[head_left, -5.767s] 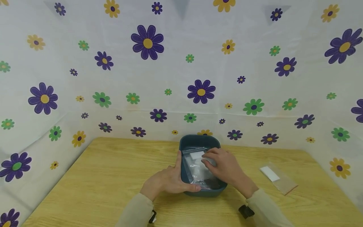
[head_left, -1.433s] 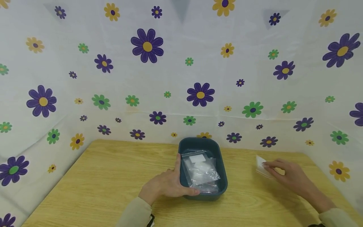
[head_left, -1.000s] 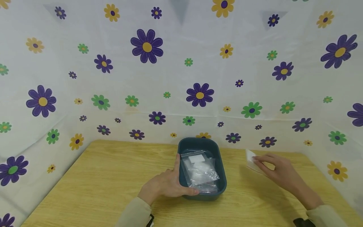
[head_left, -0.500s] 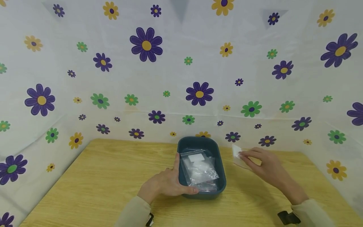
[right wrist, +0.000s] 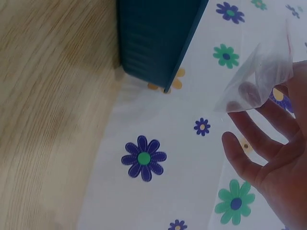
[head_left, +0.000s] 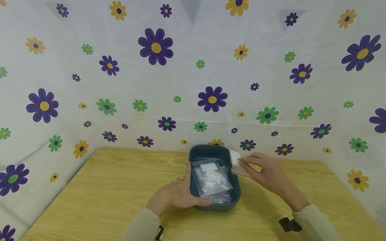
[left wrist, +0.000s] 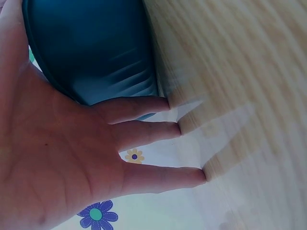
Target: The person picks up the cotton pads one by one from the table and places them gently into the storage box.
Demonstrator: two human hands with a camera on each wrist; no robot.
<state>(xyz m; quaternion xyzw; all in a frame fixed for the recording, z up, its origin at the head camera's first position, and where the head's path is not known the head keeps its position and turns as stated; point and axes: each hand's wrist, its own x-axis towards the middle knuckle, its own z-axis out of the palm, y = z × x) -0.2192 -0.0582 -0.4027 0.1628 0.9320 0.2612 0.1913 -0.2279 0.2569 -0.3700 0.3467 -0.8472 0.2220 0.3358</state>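
Observation:
A dark blue plastic bin [head_left: 211,208] stands on the table, with several clear zip-lock bags [head_left: 214,182] lying in it, a white rectangle showing on the top one. My left hand [head_left: 173,194] rests against the bin's left side, its thumb on the near rim. In the left wrist view, three straight fingers [left wrist: 163,179] of that hand reach down to the tabletop. My right hand [head_left: 268,172] pinches another small clear zip-lock bag [head_left: 235,157] with a white part in it, above the bin's right rim. The right wrist view shows this bag [right wrist: 261,76] between thumb and fingers.
The wood-grain table [head_left: 120,187] carries the bin near its back edge. A white cloth [head_left: 181,77] printed with flowers hangs behind and along both sides. Dark straps [head_left: 289,224] circle the wrists over light sleeves.
My right hand has left the bin, picked up the small zip-lock bag from the table on the right, and carried it left to the bin's rim. My left hand stays at the bin.

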